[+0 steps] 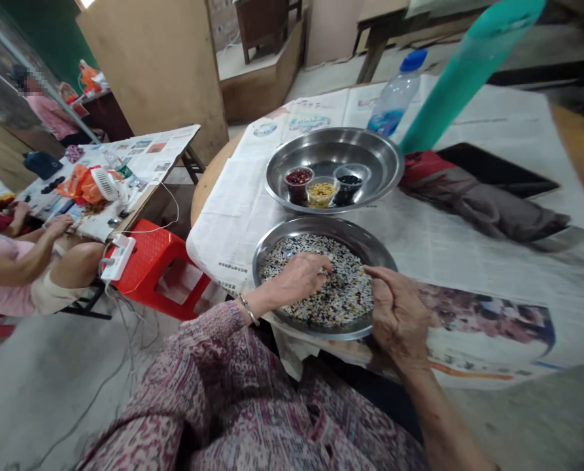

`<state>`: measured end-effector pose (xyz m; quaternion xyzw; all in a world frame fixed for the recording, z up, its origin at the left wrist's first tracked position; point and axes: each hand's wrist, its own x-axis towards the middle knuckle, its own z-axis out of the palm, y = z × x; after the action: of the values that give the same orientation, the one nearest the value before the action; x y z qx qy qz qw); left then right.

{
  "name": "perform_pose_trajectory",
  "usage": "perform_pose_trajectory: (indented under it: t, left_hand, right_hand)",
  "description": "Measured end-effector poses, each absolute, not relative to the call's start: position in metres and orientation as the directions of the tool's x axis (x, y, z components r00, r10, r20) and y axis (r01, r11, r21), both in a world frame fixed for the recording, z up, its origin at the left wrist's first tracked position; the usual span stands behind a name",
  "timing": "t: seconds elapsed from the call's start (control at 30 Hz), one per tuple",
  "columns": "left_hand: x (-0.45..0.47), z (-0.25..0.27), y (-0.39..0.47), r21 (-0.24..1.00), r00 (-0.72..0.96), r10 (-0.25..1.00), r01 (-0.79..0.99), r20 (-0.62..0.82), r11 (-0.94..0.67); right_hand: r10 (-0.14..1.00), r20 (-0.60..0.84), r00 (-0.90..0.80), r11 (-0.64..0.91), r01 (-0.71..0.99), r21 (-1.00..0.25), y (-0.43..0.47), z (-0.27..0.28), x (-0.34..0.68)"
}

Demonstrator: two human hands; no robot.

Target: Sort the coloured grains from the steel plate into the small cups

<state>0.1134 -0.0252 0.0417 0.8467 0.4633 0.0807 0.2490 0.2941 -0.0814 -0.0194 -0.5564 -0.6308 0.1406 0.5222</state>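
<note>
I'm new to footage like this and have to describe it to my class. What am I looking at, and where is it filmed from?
There is no machine here, just a person's two bare hands, in one picture from a camera worn on their head, looking forward and down. The left hand reaches into mixed white, dark and yellow grains in the near metal basin; whether it pinches any is hidden. The right hand is at the basin's right rim. Beyond, a second basin holds three clear cups with red, yellow and black contents. Newspaper covers much of the table.
</note>
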Motion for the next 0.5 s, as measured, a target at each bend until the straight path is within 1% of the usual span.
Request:
perform_pose_trajectory:
  t: [0.07,0.13,0.2,0.27,0.33,0.37,0.4,0.43,0.5]
  left_hand:
    - [0.116,0.043,-0.028,0.567,0.604,0.793,0.681,-0.079,-0.463]
    - [0.116,0.048,-0.037,0.608,0.669,0.74,0.616,-0.067,-0.501]
    - [0.115,0.053,-0.047,0.614,0.742,0.665,0.563,-0.083,-0.552]
    - [0.113,0.055,-0.056,0.599,0.817,0.565,0.51,-0.115,-0.617]
    - [0.112,0.054,-0.06,0.552,0.872,0.473,0.458,-0.125,-0.697]
    - [0.111,0.052,-0.06,0.509,0.885,0.45,0.445,-0.121,-0.737]
    - [0.11,0.049,-0.058,0.454,0.884,0.453,0.452,-0.115,-0.767]
    - [0.108,0.047,-0.055,0.391,0.871,0.48,0.481,-0.108,-0.785]
    - [0.103,0.045,-0.048,0.269,0.802,0.591,0.59,-0.086,-0.761]
  right_hand:
    - [0.848,0.504,0.162,0.341,0.561,-0.754,-0.082,-0.02,0.295]
    - [0.851,0.498,0.166,0.333,0.564,-0.756,-0.082,-0.02,0.295]
    - [0.854,0.492,0.169,0.322,0.57,-0.756,-0.082,-0.02,0.295]
    - [0.854,0.493,0.168,0.32,0.579,-0.75,-0.083,-0.019,0.294]
    - [0.851,0.499,0.162,0.324,0.587,-0.742,-0.083,-0.019,0.294]
    - [0.852,0.498,0.159,0.322,0.591,-0.74,-0.083,-0.018,0.294]
    - [0.854,0.495,0.159,0.318,0.594,-0.739,-0.083,-0.018,0.294]
    - [0.856,0.492,0.16,0.314,0.596,-0.739,-0.083,-0.018,0.294]
    - [0.857,0.49,0.163,0.314,0.59,-0.744,-0.083,-0.017,0.293]
